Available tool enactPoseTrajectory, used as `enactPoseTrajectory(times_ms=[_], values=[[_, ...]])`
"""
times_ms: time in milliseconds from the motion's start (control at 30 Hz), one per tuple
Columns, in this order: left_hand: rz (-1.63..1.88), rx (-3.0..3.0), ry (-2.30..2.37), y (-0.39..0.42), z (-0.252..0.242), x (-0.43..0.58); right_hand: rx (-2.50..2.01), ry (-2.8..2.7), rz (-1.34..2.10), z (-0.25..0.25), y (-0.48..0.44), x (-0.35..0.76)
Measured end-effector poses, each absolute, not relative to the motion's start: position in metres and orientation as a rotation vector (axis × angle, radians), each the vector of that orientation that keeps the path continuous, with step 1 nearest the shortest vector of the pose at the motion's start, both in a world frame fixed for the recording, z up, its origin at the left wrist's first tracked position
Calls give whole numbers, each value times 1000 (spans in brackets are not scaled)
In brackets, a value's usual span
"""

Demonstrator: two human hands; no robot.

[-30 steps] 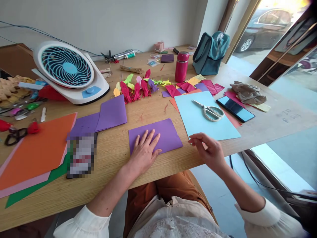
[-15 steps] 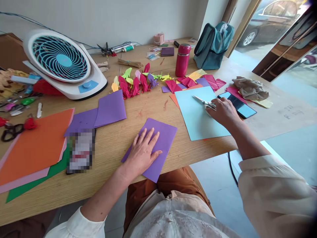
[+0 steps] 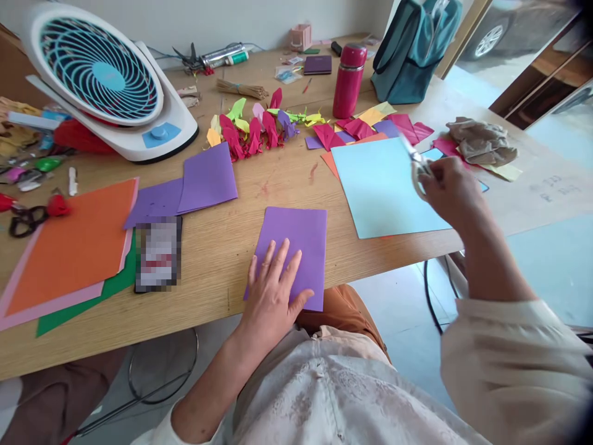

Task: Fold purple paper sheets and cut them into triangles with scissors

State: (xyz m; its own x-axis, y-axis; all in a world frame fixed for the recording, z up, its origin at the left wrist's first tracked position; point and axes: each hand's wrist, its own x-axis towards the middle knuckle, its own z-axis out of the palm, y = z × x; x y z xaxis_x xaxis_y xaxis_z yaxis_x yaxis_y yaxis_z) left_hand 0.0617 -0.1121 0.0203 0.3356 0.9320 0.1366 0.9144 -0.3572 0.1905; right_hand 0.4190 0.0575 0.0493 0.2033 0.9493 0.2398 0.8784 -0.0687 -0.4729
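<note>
My left hand (image 3: 275, 281) lies with its fingers spread on a purple sheet of paper (image 3: 303, 241) at the table's front edge. My right hand (image 3: 451, 185) grips a pair of scissors (image 3: 419, 162) by the handles, held up over the light-blue paper (image 3: 384, 185). The blades are a little blurred and point away to the upper left. Behind the right hand lies a phone (image 3: 433, 153), mostly hidden by it. More purple paper (image 3: 208, 179) sits to the left, beyond the left hand.
At the left are orange paper (image 3: 74, 247), black-handled scissors (image 3: 28, 220), a second phone (image 3: 158, 256) and a fan (image 3: 111, 80). Folded paper pieces (image 3: 252, 133) lie mid-table. Behind stand a pink flask (image 3: 349, 83) and a teal bag (image 3: 410, 55). Crumpled cloth (image 3: 482, 141) lies at the right.
My right hand has lifted the scissors off the light-blue paper. The purple sheet has turned under my left hand, so its sides run straighter toward me. The camera view has shifted.
</note>
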Motion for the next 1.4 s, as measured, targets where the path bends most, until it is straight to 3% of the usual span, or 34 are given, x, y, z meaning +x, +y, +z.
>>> enactPoseTrajectory(times_ms=[67,167,300,633,1400], values=[[250,2588,1628,-125,20,50,-1833,-1681,331,54,19,415],[121,2619,1616,-131,17,43,-1378,-1527,895,51,-37,402],[80,2607,1722,-124,16,51,-1182,-1356,1370,34,-88,377],[270,2507,1858,-113,24,68,-562,-1131,2137,-4,-141,331],[285,2456,1954,-114,19,80,-511,-917,2344,-11,-168,320]])
